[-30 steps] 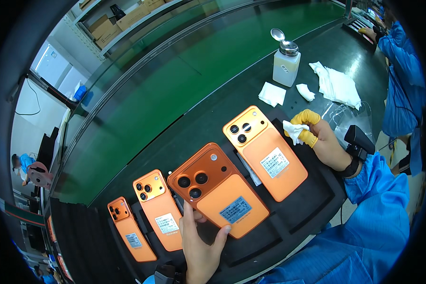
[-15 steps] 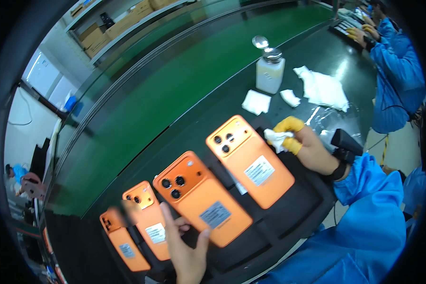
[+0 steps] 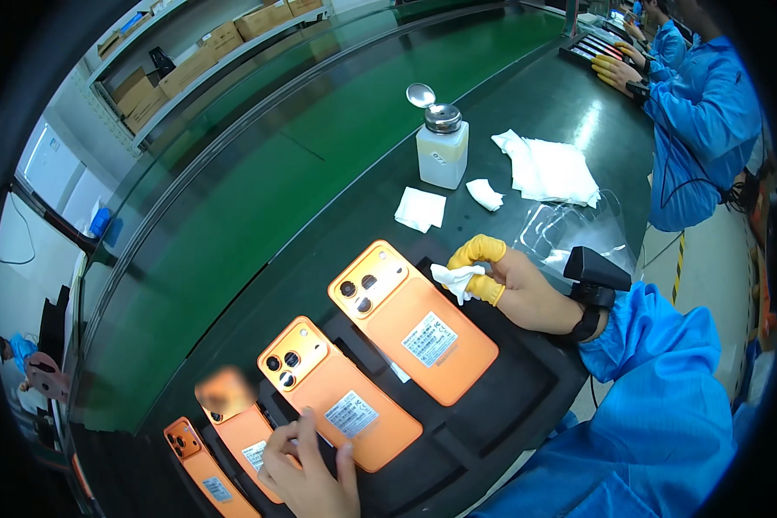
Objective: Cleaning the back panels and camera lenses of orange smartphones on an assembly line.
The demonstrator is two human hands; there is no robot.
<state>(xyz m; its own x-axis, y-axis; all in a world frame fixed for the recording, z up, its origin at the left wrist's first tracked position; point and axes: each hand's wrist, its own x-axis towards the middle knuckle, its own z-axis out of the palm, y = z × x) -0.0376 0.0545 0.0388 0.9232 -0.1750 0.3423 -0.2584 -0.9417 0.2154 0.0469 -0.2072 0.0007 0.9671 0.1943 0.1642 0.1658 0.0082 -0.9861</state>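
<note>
Your right hand [image 3: 509,281] pinches a white wipe [image 3: 456,279] beside the large orange phone [image 3: 412,320]; your left hand [image 3: 309,470] lies open on another orange phone [image 3: 338,394], touching its white rectangular label [image 3: 351,413].

Four phones [image 3: 413,321] in row on tray [image 3: 509,401]; bottle [image 3: 442,147] behind; wipes [image 3: 551,169] right of bottle.

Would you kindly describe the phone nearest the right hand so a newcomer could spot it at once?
On the dark green workbench lies a black foam tray holding a row of orange phones face down. It is the rightmost orange phone, beside the right hand with yellow fingertip covers pinching a white wipe; no hand touches it.
</note>
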